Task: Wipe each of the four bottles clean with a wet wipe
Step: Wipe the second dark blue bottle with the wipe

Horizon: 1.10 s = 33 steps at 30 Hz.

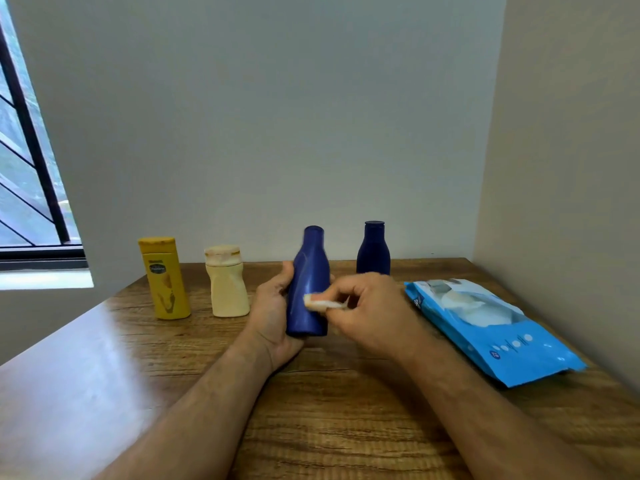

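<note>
Head view: glossy blue bottle (308,282), seemingly unlabelled.

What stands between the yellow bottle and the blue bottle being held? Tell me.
In the head view, the cream bottle stands upright on the table between the yellow bottle and the held blue bottle, beside the left hand.

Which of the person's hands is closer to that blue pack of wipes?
The right hand. It sits just beside the wipes pack, pinching a wet wipe against the blue bottle. The left hand grips that bottle on its far side.
</note>
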Each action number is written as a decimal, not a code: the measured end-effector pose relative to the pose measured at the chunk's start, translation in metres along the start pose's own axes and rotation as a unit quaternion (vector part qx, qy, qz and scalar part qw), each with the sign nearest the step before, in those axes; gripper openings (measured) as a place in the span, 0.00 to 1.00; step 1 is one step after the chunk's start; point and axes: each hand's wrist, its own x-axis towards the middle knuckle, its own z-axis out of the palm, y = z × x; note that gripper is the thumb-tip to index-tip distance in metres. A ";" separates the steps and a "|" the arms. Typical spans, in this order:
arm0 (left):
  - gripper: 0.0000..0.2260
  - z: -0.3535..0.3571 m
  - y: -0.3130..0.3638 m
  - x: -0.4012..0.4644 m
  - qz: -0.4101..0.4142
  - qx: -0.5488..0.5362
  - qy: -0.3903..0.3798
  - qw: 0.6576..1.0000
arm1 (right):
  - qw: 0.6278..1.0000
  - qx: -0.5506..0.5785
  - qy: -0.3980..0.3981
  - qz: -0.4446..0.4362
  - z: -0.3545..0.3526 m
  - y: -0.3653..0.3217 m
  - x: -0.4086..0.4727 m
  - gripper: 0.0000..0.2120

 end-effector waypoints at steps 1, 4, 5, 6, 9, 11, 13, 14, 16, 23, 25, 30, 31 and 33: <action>0.21 -0.002 0.002 0.002 0.009 -0.017 0.014 1.000 | 0.999 -0.008 -0.038 0.007 0.003 0.000 -0.002 0.03; 0.22 -0.002 0.004 0.002 0.007 -0.029 0.024 0.999 | 0.998 -0.030 -0.049 0.005 0.006 0.003 -0.002 0.03; 0.21 -0.002 0.003 0.000 -0.003 -0.017 0.012 1.000 | 0.999 -0.028 -0.028 0.001 0.004 0.003 -0.001 0.03; 0.21 -0.001 0.003 -0.001 -0.014 0.001 -0.006 1.000 | 1.000 -0.018 0.001 -0.001 0.003 0.003 -0.001 0.02; 0.20 0.002 0.000 -0.006 -0.033 0.056 -0.050 0.997 | 0.993 0.018 0.119 -0.012 -0.006 0.002 0.003 0.02; 0.19 0.003 -0.001 -0.006 -0.032 0.065 -0.058 0.996 | 0.986 0.023 0.167 -0.014 -0.009 0.002 0.004 0.03; 0.20 0.003 -0.001 -0.006 -0.023 0.067 -0.054 0.996 | 0.987 0.031 0.158 -0.013 -0.009 0.002 0.005 0.02; 0.20 0.002 -0.001 -0.006 -0.016 0.064 -0.049 0.997 | 0.991 0.035 0.129 -0.007 -0.008 0.003 0.005 0.02; 0.21 0.001 -0.001 -0.005 -0.007 0.040 -0.029 0.999 | 0.999 0.038 0.037 0.009 -0.004 0.001 0.003 0.02; 0.22 0.000 0.001 -0.002 -0.016 0.030 -0.013 0.999 | 1.000 0.009 -0.002 0.012 0.000 0.001 0.000 0.01; 0.21 0.002 -0.001 -0.006 -0.026 0.063 -0.039 0.997 | 0.995 0.036 0.088 0.009 -0.003 0.002 0.003 0.02; 0.21 0.003 -0.001 -0.007 -0.022 0.068 -0.059 0.996 | 0.979 0.044 0.198 -0.019 -0.010 0.000 0.005 0.01; 0.22 0.002 0.000 -0.006 -0.015 0.064 -0.054 0.996 | 0.983 0.058 0.171 -0.022 -0.009 -0.001 0.004 0.01; 0.22 -0.002 0.000 -0.004 -0.003 0.040 -0.044 0.998 | 0.995 0.067 0.068 -0.010 -0.005 -0.003 0.002 0.02</action>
